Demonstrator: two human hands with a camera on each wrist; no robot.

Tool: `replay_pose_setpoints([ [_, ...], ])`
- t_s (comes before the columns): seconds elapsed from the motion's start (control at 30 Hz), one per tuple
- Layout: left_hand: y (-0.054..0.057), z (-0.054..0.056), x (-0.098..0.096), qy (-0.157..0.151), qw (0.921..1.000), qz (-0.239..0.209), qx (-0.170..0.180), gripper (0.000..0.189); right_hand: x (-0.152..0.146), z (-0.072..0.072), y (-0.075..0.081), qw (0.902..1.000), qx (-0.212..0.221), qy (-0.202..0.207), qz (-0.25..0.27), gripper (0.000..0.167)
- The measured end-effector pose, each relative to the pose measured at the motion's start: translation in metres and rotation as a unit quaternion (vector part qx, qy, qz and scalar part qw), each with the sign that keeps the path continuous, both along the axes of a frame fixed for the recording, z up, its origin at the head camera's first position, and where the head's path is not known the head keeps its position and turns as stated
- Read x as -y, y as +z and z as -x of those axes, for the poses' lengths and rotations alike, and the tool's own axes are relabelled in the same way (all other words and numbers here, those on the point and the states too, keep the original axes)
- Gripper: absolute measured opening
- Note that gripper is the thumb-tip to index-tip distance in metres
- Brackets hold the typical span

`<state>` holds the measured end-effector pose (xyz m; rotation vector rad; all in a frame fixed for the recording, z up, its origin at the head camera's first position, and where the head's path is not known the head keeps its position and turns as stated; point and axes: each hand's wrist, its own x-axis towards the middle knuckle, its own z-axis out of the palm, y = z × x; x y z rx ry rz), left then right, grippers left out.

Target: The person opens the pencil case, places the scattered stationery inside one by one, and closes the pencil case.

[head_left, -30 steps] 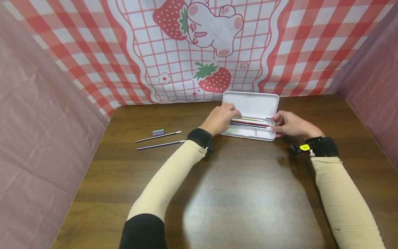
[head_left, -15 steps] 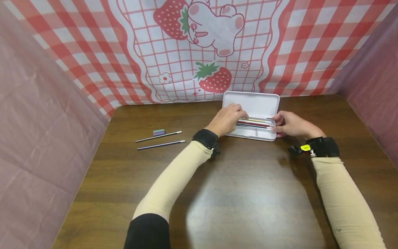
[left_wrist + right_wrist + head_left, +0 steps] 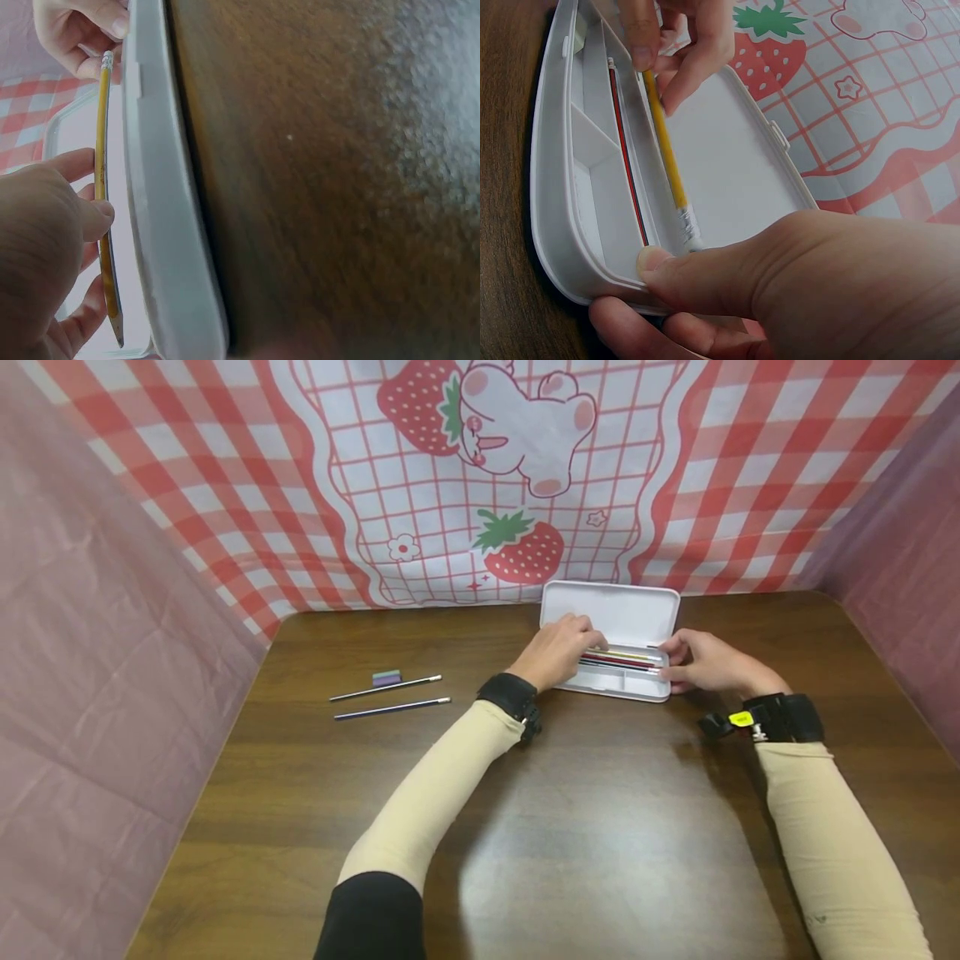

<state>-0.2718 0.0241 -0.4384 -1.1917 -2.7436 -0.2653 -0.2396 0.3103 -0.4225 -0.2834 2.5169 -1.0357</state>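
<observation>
An open white pencil case (image 3: 611, 612) stands at the back of the table, its lid tipped back against the patterned cloth. My left hand (image 3: 553, 653) pinches a yellow pencil (image 3: 103, 120) between thumb and fingers, over the case. In the left wrist view its sharpened tip points down and its white eraser end up. Thumb and fingers of my right hand (image 3: 708, 664) grip the case's right end, thumb on the rim. Inside the long compartment lies a red and black pencil (image 3: 625, 154), with other pencils beside it partly hidden. A divider (image 3: 592, 124) splits the front compartment.
To the left on the wooden table (image 3: 570, 827) lie a dark pencil (image 3: 386, 688) and a blue pencil (image 3: 392, 708). A purple and green eraser (image 3: 386, 678) sits just behind them. Checked cloth (image 3: 735, 485) hangs along the back edge; pink curtains (image 3: 97, 677) flank the table.
My left hand has slid a little to the right along the case. My right hand keeps its grip at the case's end, and the head view has shifted slightly.
</observation>
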Motion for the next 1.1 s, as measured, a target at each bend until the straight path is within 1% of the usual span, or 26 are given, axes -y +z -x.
replay_pose_setpoints([
  [0.13, -0.003, 0.0, -0.004, 0.005, 0.9999, 0.005, 0.012, 0.043, -0.001, -0.001, -0.001, 1.0, 0.0, 0.0, -0.002, 0.049],
  [0.17, 0.003, -0.005, -0.003, 0.007, 0.9998, 0.009, 0.016, 0.043, -0.001, -0.001, -0.001, 1.0, 0.001, 0.0, -0.004, 0.049],
  [0.27, 0.001, -0.006, -0.005, 0.008, 0.9996, 0.011, 0.025, 0.042, -0.001, -0.001, -0.003, 0.9999, 0.003, -0.001, -0.01, 0.048],
  [0.37, 0.0, -0.007, -0.007, 0.012, 0.9995, 0.012, 0.026, 0.042, -0.002, -0.001, -0.003, 0.9999, 0.003, 0.0, -0.012, 0.048],
  [0.5, -0.001, -0.005, -0.008, 0.014, 0.9994, 0.011, 0.03, 0.041, -0.002, -0.001, -0.003, 0.9999, 0.001, 0.001, -0.011, 0.048],
  [0.53, -0.008, 0.0, -0.009, 0.015, 0.9994, 0.009, 0.029, 0.041, -0.002, 0.0, -0.002, 1.0, 0.001, 0.001, -0.009, 0.048],
  [0.6, -0.008, 0.001, -0.009, 0.015, 0.9992, 0.012, 0.035, 0.042, -0.002, 0.0, -0.002, 1.0, 0.001, 0.001, -0.007, 0.049],
  [0.73, -0.006, 0.001, -0.009, 0.017, 0.9988, 0.016, 0.042, 0.043, -0.002, 0.001, -0.002, 1.0, 0.003, 0.0, -0.004, 0.05],
  [0.77, 0.001, -0.004, -0.008, 0.017, 0.9986, 0.02, 0.046, 0.043, -0.002, 0.001, -0.001, 1.0, 0.004, 0.0, -0.005, 0.05],
  [0.9, 0.001, -0.003, -0.008, 0.017, 0.9982, 0.017, 0.054, 0.043, -0.002, 0.001, -0.001, 1.0, 0.003, 0.0, -0.004, 0.05],
  [0.93, 0.0, -0.001, -0.008, 0.016, 0.9981, 0.014, 0.058, 0.044, -0.002, 0.001, -0.001, 1.0, 0.002, 0.001, -0.004, 0.05],
  [0.97, -0.005, 0.002, -0.009, 0.017, 0.9981, 0.011, 0.059, 0.043, -0.002, 0.001, -0.001, 1.0, 0.002, 0.0, -0.005, 0.05],
  [1.0, -0.007, 0.004, -0.01, 0.017, 0.9978, 0.009, 0.063, 0.043, -0.002, 0.001, -0.001, 1.0, 0.002, 0.0, -0.005, 0.05],
  [1.1, -0.027, 0.018, -0.014, 0.023, 0.9975, -0.001, 0.067, 0.043, -0.002, 0.001, -0.001, 1.0, 0.003, 0.001, -0.005, 0.051],
])
